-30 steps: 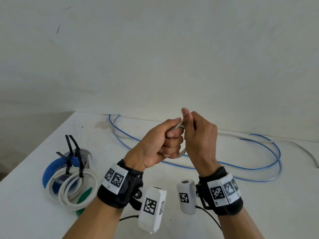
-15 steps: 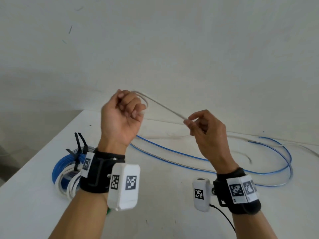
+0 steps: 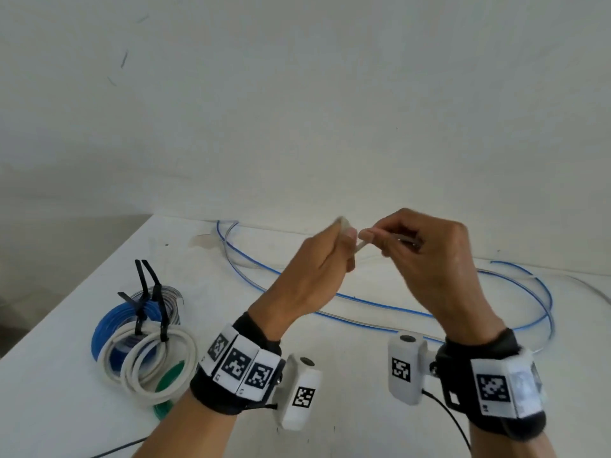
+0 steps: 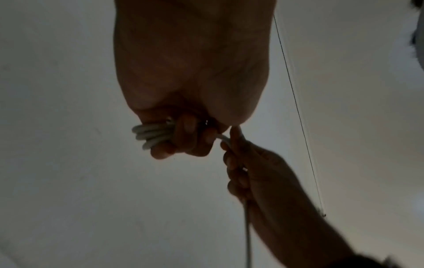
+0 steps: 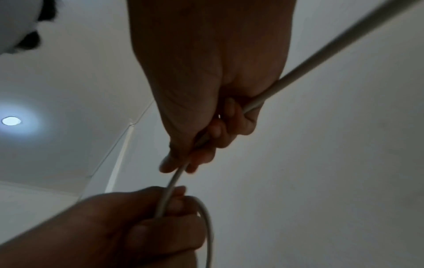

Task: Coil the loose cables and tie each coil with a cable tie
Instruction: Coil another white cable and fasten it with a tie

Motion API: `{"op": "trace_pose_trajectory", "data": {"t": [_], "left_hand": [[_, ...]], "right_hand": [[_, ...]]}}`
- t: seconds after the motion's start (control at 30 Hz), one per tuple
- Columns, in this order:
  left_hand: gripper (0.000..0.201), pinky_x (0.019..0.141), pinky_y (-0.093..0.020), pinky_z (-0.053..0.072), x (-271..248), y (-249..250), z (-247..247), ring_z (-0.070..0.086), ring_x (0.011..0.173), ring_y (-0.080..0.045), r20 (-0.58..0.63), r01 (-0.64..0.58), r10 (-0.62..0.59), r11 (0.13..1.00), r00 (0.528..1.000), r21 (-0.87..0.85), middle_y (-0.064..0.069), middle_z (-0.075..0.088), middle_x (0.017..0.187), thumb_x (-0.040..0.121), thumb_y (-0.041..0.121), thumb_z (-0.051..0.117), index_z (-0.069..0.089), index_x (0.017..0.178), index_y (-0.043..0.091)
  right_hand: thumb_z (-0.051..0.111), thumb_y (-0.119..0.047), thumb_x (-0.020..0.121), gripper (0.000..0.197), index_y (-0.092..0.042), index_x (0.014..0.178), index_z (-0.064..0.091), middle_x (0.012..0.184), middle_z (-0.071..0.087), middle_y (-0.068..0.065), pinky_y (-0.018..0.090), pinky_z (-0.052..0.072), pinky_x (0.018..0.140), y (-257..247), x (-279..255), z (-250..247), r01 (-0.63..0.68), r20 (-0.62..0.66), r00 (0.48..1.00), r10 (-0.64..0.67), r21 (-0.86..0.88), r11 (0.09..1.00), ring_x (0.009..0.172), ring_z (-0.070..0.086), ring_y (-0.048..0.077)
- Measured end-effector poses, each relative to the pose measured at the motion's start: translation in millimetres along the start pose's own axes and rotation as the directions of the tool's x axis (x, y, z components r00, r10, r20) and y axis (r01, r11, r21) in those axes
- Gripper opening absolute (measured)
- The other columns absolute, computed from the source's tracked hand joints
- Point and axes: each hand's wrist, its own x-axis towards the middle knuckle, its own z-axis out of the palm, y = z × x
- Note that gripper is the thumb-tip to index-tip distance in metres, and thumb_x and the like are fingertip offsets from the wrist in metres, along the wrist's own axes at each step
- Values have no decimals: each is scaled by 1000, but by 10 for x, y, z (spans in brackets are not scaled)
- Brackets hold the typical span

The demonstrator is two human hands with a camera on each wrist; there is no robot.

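Observation:
My left hand (image 3: 334, 256) is raised above the table and grips several turns of a white cable; the white coil (image 4: 152, 134) sticks out of my fist in the left wrist view. My right hand (image 3: 393, 241) is close beside it and pinches the same white cable (image 5: 171, 188), which runs on through my curled fingers and away past the wrist. The short stretch of cable (image 3: 362, 244) between the two hands is blurred. A loose blue cable (image 3: 373, 304) and a grey-white one lie in long loops on the white table (image 3: 76, 411) behind my hands.
At the left of the table lie finished coils (image 3: 142, 345), blue, white and green, bound with black cable ties (image 3: 155, 292). The table's left edge runs diagonally past them. A white wall stands close behind the table. A thin black lead (image 3: 453, 424) trails from the right wrist camera.
My left hand has come down from its raised position and the hands have closed together again. The length of white cable between them has shortened to a short stretch.

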Motion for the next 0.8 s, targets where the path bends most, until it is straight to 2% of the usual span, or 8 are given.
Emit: {"op": "trace_pose_trajectory", "data": {"t": [0.13,0.17,0.23,0.33,0.43,0.53,0.63,0.8], "left_hand": [[50,50,-27,25,-30,162,59,23,45,-12,327,276,-175,915,929,-295,5,24,54,109,44,27,43,71,17],[49,48,-26,21,-33,191,64,19,43,-11,365,328,-179,856,914,-401,6,21,52,108,43,28,42,68,18],[48,44,-26,15,-21,222,37,9,42,-10,368,395,-205,715,907,-577,10,18,48,105,43,33,37,61,23],[50,42,-26,12,3,224,-63,5,42,-12,278,359,-227,613,933,-704,12,18,43,101,45,37,36,56,26],[50,40,-24,13,5,251,-142,7,39,-11,212,328,-258,586,942,-741,11,18,42,97,47,44,34,54,25],[55,39,-24,16,-1,274,-146,7,40,-12,149,294,-281,597,948,-746,9,16,42,104,42,40,33,52,24],[53,40,-24,22,9,276,-123,9,39,-12,176,288,-240,602,955,-745,9,18,43,105,40,38,35,55,24],[43,54,-27,39,18,233,-144,36,36,-9,311,301,-77,542,947,-784,4,45,49,106,38,33,52,73,17]], "right_hand": [[82,-44,76,33,-15,73,67,64,66,2,42,46,54,84,0,37,-80,-87,991,99,200,977,58,56,34],[81,-45,79,33,-15,73,67,64,65,6,45,46,54,91,0,84,-107,-79,988,130,244,964,60,56,39],[70,-45,89,31,-19,73,66,62,62,2,39,40,51,70,4,169,-148,-32,986,163,271,951,54,49,32],[47,-46,100,38,-26,69,54,57,42,-9,19,26,49,-45,-28,331,-141,16,990,141,194,971,52,31,7],[37,-51,105,50,-20,67,44,57,38,-9,20,27,49,-121,-85,483,-120,-42,991,128,165,979,52,33,8],[38,-52,104,51,-11,80,56,61,54,-3,32,41,52,-141,-123,570,-103,-23,994,106,108,989,56,50,17],[39,-42,106,42,-11,80,48,56,48,-7,25,37,47,-141,-125,592,-100,-82,991,106,75,992,52,47,12],[40,-33,108,37,-9,82,52,53,54,-8,17,38,45,-110,-101,510,-117,-127,983,130,104,988,45,55,8]]}}
